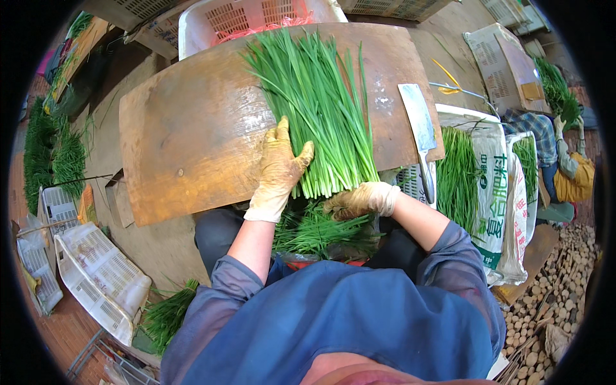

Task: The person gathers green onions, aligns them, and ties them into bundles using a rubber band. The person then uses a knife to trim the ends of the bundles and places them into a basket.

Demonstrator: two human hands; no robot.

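Observation:
A thick bundle of green Chinese chives (317,110) lies on a worn wooden board (192,130), its pale cut ends towards me at the board's near edge. My left hand (280,168), in a stained, yellowish glove, rests against the bundle's left side with thumb and fingers apart. My right hand (361,199), gloved too, is at the stem ends, just off the board's edge; its fingers are partly hidden, so its grip is unclear. Below it, loose green leaves (317,228) lie between my knees. A cleaver (418,120) lies at the board's right end, its handle over the edge.
Behind the board stands a white plastic crate (195,29) with red ties. At the right, a crate holds upright chives (457,173) beside a printed sack (491,192). Another person (572,178) works at far right. Empty crates (103,274) and a chive bundle (171,313) are at left.

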